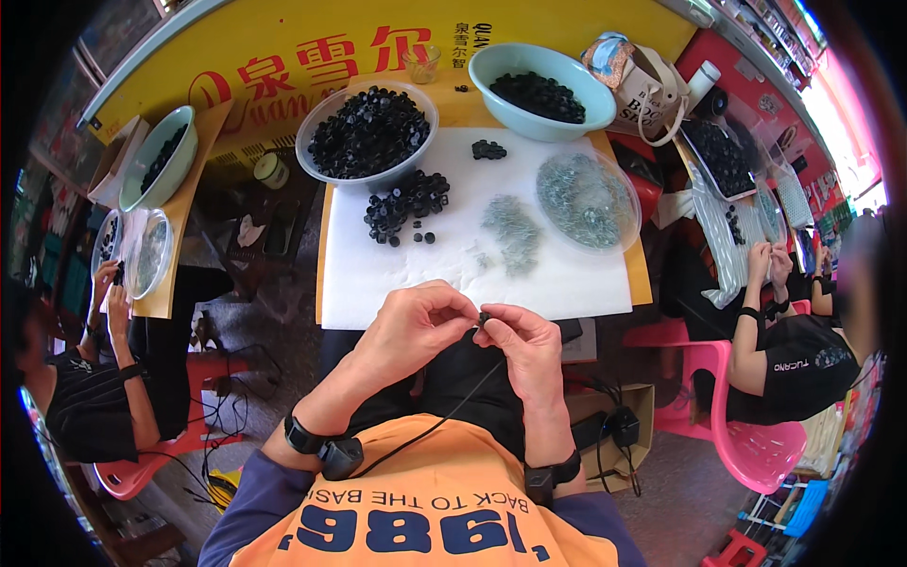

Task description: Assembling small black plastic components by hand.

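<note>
The fingers of the left hand [411, 326] and the right hand [524, 347] hide part of a tiny dark piece [484, 319], and it is too small to tell its shape. The clear bits [512, 231] on the white sheet [378, 283] blur together. The person on the right [803, 369] has a blurry head. The person on the left [94, 406] is partly lost in the dark edge. The bottom edge cuts off the orange shirt [406, 472] and a red stool [736, 550].
</note>
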`<state>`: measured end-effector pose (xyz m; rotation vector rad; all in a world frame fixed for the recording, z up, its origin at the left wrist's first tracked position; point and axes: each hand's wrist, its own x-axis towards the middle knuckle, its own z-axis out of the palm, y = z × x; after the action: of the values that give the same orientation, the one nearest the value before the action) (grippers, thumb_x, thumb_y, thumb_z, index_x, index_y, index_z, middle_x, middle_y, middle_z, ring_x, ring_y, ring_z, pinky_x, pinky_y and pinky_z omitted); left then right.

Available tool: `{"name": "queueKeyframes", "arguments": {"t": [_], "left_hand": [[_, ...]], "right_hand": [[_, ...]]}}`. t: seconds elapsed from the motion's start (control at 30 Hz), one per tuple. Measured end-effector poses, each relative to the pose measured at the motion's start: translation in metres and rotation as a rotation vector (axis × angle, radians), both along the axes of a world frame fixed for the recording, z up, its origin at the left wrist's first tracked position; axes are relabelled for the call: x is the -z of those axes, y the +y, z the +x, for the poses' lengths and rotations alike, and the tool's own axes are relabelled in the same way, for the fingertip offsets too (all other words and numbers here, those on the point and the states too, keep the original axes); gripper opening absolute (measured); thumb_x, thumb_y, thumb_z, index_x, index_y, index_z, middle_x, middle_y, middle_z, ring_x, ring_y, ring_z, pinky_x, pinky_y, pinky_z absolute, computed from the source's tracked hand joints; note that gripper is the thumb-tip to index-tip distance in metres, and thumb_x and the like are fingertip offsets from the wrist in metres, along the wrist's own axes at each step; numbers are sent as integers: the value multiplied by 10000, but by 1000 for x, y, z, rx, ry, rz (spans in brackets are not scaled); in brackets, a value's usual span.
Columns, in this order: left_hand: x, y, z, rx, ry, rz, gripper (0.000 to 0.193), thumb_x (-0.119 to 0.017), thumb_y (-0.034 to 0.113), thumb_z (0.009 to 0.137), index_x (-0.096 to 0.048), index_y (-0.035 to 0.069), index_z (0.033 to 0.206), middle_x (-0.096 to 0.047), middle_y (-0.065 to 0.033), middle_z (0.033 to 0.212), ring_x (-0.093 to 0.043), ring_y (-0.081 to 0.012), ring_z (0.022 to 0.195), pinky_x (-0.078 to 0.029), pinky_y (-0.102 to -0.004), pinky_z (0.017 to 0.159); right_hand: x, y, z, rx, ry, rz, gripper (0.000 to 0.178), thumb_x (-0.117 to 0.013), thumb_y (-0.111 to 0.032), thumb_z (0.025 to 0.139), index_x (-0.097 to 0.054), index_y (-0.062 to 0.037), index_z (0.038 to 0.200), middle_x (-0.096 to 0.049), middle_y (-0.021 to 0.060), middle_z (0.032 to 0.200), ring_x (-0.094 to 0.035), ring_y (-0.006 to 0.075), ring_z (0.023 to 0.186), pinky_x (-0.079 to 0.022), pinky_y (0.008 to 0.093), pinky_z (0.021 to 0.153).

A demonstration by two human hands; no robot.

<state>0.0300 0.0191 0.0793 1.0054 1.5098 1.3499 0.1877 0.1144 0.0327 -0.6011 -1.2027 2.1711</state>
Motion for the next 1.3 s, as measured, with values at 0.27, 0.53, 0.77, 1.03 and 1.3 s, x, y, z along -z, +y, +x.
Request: {"name": "queueKeyframes", "arguments": {"t": [0.27,0.53,0.77,1.03,1.3], "left_hand": [[-10,-3,-4,-9,159,-134,78,-636,10,829,-664,-40,882,-658,-35,793,-610,-65,713,-494,-207,641],[3,-2,-11,95,-208,-112,156,-663,15,849,-615,-13,995,-645,-30,823,-608,-64,707,-499,-198,632],[0,-1,-7,64,-106,-95,190,-638,22,817,-606,-48,991,-644,-42,772,-605,-69,680,-489,-215,604],[3,1,-6,50,-32,-113,194,-656,9,844,-604,-23,1028,-645,-35,829,-620,-75,737,-509,-211,663],[12,-3,-17,-34,-248,-139,161,-671,132,882,-658,-17,941,-667,-42,788,-625,-82,689,-518,-221,637]], "right_hand": [[-9,-5,-3,15,-161,251,185,-630,7,882,-671,58,1055,-690,120,880,-673,159,749,-542,239,709],[3,0,4,-96,-25,-21,203,-619,-37,906,-665,49,1085,-692,121,864,-677,155,760,-553,241,697],[2,1,5,-102,-44,112,196,-621,-29,904,-669,50,1076,-690,118,866,-678,156,755,-548,236,686],[0,-6,-2,-34,-139,160,195,-642,-23,890,-667,56,1066,-683,111,900,-673,140,753,-541,223,677],[-10,-11,-13,91,-170,254,193,-650,-12,880,-669,53,1061,-680,98,929,-677,143,772,-546,221,698]]}}
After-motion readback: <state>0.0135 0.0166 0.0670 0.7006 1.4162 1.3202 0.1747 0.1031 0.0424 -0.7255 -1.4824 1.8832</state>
